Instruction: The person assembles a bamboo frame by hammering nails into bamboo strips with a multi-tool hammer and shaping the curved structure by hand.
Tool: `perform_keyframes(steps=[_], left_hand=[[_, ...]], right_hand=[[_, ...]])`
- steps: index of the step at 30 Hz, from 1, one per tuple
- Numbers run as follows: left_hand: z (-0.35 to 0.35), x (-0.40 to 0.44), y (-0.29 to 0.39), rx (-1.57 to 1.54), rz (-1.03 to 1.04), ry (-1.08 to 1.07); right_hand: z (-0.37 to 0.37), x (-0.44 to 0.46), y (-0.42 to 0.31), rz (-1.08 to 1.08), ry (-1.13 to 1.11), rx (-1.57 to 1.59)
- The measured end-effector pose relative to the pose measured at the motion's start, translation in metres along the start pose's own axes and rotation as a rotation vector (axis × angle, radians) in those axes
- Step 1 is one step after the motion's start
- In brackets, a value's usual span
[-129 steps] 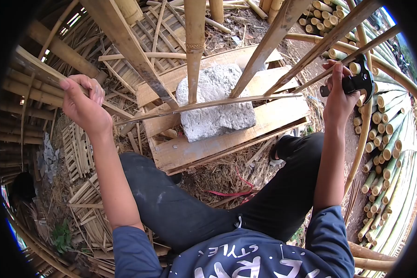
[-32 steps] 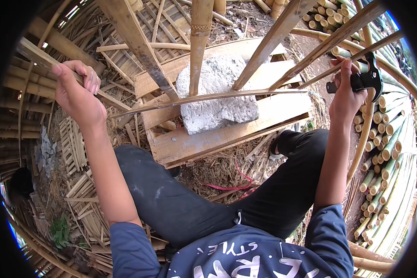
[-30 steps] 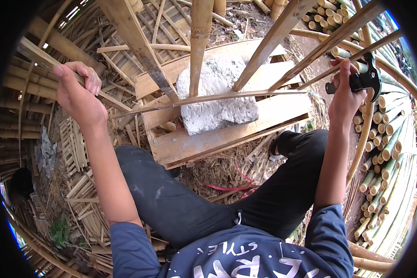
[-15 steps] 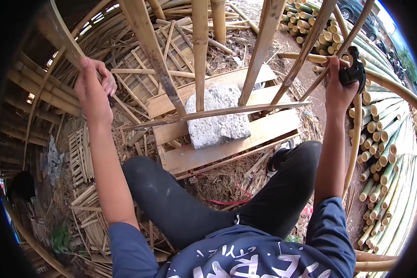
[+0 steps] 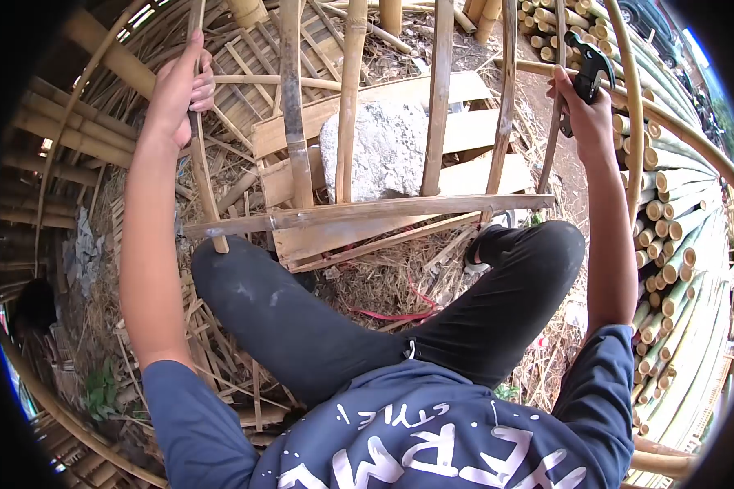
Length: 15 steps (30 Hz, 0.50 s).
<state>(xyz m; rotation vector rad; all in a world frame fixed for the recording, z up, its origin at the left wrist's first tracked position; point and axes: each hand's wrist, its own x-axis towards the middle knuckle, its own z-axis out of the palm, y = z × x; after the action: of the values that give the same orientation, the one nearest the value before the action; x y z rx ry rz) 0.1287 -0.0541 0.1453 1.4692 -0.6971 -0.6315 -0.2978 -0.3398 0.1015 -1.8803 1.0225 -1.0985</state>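
My left hand (image 5: 178, 91) is wrapped round the leftmost bamboo slat of a slatted frame. At the upper right my right hand (image 5: 585, 107) grips a black hammer (image 5: 590, 72), with its fingertips against the frame's rightmost slat (image 5: 551, 147). Several upright slats meet a bamboo crosspiece (image 5: 367, 213) at the near end of the frame, which hangs just in front of my knees. Behind the slats a rough pale stone block (image 5: 383, 147) rests on a wooden plank platform (image 5: 481, 179).
Cut bamboo poles (image 5: 677, 236) are stacked along the right. A bamboo lattice panel (image 5: 257, 61) and loose strips lie behind the platform. A red strap (image 5: 391, 314) is on the straw-covered ground between my legs. Curved poles (image 5: 633, 122) stand near my right hand.
The frame has tilted, its crosspiece coming nearer my knees and its slats now closer to parallel. My left hand has moved right and up with it, and my right hand slightly left.
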Motion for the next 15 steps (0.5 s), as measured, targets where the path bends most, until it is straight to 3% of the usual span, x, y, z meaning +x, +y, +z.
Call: perform_keyframes(steps=[9, 15], left_hand=[[0.004, 0.033, -0.109, -0.138, -0.514, -0.043], [0.0, 0.033, -0.159, -0.104, -0.55, 0.003]], right_hand=[[0.034, 0.012, 0.069, 0.211, -0.124, -0.245], [0.065, 0.014, 0.107, 0.311, -0.211, -0.25]])
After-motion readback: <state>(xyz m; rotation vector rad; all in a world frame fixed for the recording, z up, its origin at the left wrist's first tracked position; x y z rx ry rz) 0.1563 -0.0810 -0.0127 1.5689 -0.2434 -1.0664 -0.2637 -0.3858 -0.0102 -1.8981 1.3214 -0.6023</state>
